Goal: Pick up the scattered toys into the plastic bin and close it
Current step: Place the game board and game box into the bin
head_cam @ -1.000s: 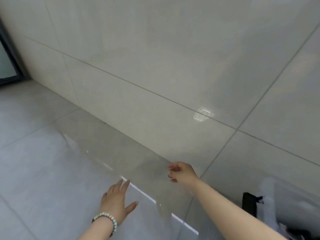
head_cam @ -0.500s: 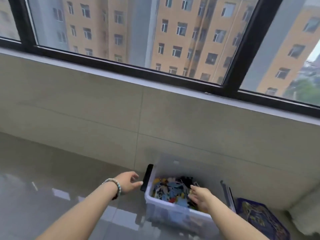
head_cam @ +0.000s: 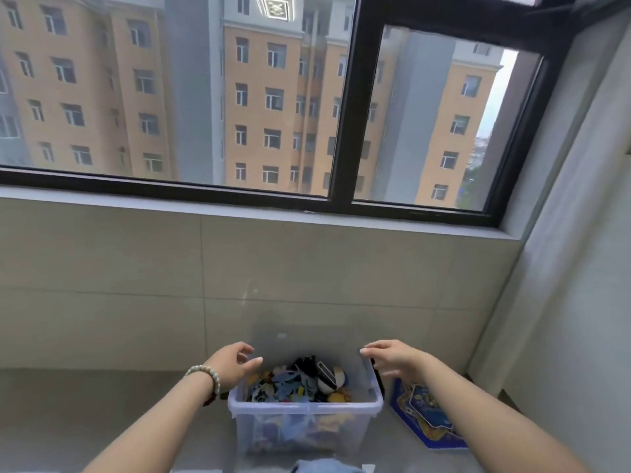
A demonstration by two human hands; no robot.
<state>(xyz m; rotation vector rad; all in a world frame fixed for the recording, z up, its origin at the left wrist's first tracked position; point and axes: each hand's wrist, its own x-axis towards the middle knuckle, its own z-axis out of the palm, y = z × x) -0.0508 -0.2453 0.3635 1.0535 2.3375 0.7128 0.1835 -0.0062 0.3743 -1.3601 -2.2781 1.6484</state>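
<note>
- A clear lid (head_cam: 307, 343), faint to be seen, is held between the two hands just above the far edge of the plastic bin (head_cam: 304, 406); its long axis runs from hand to hand, across the view
- The left hand (head_cam: 234, 365) is curled on the left edge of the lid, with the thumb stretched toward the bin; the right hand (head_cam: 392, 360) is curled over the right edge; both are equally near to the bin, one at each side
- The bin stands below the lid and a little nearer to the person, so it is judged that the lid must be brought down and toward the body to sit on the rim
- The toys (head_cam: 293, 384) are heaped inside the bin, which is not yet closed; a black latch (head_cam: 378, 377) is seen at its right side
- The bin is placed on a grey floor (head_cam: 102, 404), near a beige tiled wall (head_cam: 136, 285) under a window (head_cam: 341, 131) with black frame
- A blue board (head_cam: 426, 414) is lying on the floor just beside the bin, at its right; whether it belongs to the toys cannot be told
</note>
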